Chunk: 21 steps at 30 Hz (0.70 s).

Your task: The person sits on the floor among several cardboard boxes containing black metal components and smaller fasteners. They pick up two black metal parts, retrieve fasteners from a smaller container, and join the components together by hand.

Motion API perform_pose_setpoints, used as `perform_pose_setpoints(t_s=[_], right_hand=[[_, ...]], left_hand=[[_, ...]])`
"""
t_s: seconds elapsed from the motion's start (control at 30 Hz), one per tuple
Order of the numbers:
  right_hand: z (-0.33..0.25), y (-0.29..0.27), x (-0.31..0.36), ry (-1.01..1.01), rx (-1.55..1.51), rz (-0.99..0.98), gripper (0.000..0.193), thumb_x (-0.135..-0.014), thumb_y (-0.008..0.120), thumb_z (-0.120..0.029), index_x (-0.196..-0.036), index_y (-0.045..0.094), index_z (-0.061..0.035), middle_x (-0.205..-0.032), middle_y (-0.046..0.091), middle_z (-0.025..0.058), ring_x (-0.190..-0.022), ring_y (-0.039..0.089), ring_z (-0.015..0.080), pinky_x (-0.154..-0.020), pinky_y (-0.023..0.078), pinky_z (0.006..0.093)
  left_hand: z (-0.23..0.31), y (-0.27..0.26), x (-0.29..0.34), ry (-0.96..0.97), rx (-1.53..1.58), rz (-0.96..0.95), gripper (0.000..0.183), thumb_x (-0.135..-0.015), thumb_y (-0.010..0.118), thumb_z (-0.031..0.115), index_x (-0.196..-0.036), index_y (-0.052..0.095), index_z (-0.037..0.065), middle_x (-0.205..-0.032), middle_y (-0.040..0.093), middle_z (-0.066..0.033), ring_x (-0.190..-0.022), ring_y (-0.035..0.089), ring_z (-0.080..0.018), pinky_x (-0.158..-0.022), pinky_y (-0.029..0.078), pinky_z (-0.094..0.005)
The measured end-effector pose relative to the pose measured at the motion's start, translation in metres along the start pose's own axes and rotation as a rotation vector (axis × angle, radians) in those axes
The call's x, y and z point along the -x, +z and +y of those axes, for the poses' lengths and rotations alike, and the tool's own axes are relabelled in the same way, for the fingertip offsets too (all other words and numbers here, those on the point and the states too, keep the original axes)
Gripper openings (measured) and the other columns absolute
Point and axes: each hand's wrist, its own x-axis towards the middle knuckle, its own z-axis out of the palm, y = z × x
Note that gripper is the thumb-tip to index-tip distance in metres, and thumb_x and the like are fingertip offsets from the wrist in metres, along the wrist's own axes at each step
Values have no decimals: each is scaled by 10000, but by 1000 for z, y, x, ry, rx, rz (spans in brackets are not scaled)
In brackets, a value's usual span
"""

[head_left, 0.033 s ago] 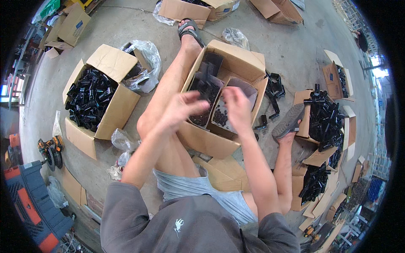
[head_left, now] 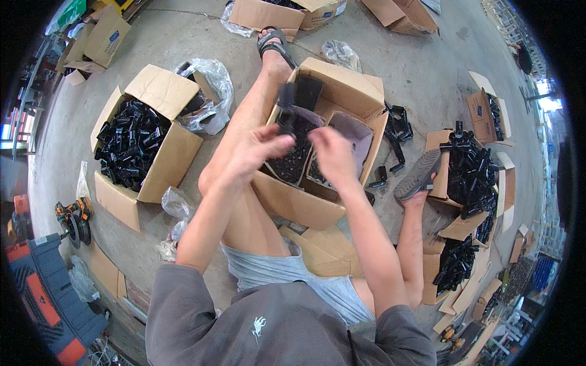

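Observation:
Over the open cardboard box (head_left: 305, 204) between my legs, my left hand (head_left: 264, 149) grips a black plastic part (head_left: 285, 108), its upper end blurred by motion. My right hand (head_left: 334, 155) is beside it, fingers bent together and pointing at the part. Whatever small thing those fingers pinch is hidden. Under my hands, two smaller cartons stand inside the box. The left inner carton (head_left: 285, 166) has small dark pieces in it; the right inner carton (head_left: 360, 135) is partly covered by my right hand.
At left stands a carton (head_left: 168, 168) full of black plastic parts (head_left: 129, 143). More parts (head_left: 470, 174) fill cartons at right, and loose ones (head_left: 398, 131) lie on the floor beside the box. A power drill (head_left: 76, 216) and a grey-orange toolbox (head_left: 55, 299) are at lower left.
My right hand has shifted left, closer to my left hand, and its fingers have drawn together. The black part has moved slightly left.

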Motion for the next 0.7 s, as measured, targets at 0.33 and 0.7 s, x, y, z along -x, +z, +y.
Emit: perform_pose_setpoints(t_s=[0.33,0.7], right_hand=[[18,94,21,-254,793,-366,164,-828,601,-123,-729,733,-130,-727,712,97,-751,696,247,-825,414,395],[14,65,24,-108,177,91,48,-812,702,-97,-772,701,-70,-728,701,98,-721,685,238,-729,481,377]], left_hand=[[-27,-37,-10,2,294,89,333,-909,746,100,-1219,669,6,-1124,720,-79,-1031,688,-170,-949,557,-327],[-32,-24,-17,18,379,-127,446,-890,746,61,-1312,608,28,-1205,698,-100,-1142,662,-224,-1040,521,-364]])
